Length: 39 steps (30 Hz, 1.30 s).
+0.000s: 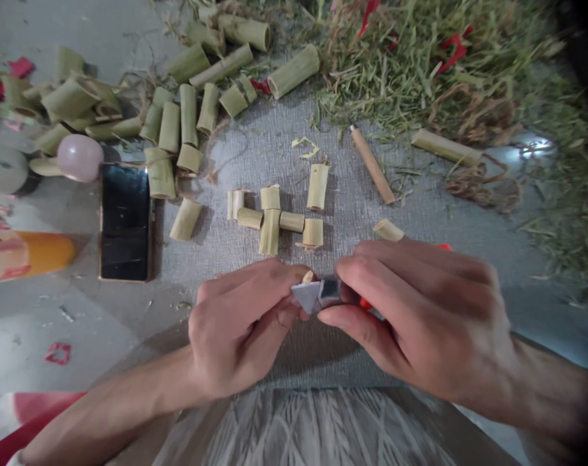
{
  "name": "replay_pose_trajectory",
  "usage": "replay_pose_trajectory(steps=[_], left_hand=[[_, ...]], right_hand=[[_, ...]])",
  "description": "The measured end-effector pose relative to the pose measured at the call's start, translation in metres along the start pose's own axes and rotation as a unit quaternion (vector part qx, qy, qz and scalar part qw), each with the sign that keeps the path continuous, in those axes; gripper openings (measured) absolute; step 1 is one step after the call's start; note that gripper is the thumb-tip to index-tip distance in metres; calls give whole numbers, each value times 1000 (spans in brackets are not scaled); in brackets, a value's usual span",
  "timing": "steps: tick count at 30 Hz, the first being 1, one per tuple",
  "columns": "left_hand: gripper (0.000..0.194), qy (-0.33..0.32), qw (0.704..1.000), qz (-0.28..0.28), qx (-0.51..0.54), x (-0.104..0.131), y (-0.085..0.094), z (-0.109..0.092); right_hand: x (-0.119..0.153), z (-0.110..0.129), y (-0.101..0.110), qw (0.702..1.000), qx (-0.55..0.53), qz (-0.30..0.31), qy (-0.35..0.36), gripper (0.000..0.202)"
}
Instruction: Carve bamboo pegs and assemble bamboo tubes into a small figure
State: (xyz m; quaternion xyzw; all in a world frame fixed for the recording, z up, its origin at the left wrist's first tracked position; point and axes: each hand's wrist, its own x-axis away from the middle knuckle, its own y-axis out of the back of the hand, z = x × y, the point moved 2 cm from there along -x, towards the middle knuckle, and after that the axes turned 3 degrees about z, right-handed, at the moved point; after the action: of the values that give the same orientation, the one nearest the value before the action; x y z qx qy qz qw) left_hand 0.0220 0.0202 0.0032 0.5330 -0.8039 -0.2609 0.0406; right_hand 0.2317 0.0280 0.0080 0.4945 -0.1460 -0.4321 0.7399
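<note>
My left hand (248, 323) pinches a small pale piece of stalk (308, 277), mostly hidden by its fingers. My right hand (420, 317) grips a utility knife (328, 292), whose short grey blade lies against the pinched piece; a red part of the knife shows between the fingers. Just beyond my hands, short green stalk pieces (270, 230) lie in a cross-like arrangement on the grey table (255, 155). A separate upright piece (317, 186) is behind its right end, and another cut piece (389, 230) lies just past my right hand.
Many cut stalk sections (170, 126) are spread at the back left. A phone (125, 223), a pink round object (80, 158) and an orange-yellow cup (36, 254) stand or lie at left. A wooden stick (372, 165) and shredded green grass (395, 71) lie at back right.
</note>
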Motion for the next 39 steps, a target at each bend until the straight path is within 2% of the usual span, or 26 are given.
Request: replay_pose_trajectory(steps=[6, 25, 30, 34, 39], left_hand=[[20, 11, 1000, -5, 28, -1, 0, -1], [20, 14, 1000, 5, 11, 2, 0, 0], [18, -5, 1000, 3, 26, 0, -1, 1], [17, 19, 999, 13, 28, -1, -2, 0], [11, 51, 995, -44, 78, 2, 0, 1]], right_hand=[[0, 2, 2, 1000, 11, 3, 0, 49], [-2, 2, 0, 1000, -3, 4, 4, 50], [-3, 2, -1, 1000, -5, 6, 2, 49], [-5, 0, 1, 1000, -23, 6, 11, 45], [-3, -2, 1, 998, -55, 16, 24, 47]])
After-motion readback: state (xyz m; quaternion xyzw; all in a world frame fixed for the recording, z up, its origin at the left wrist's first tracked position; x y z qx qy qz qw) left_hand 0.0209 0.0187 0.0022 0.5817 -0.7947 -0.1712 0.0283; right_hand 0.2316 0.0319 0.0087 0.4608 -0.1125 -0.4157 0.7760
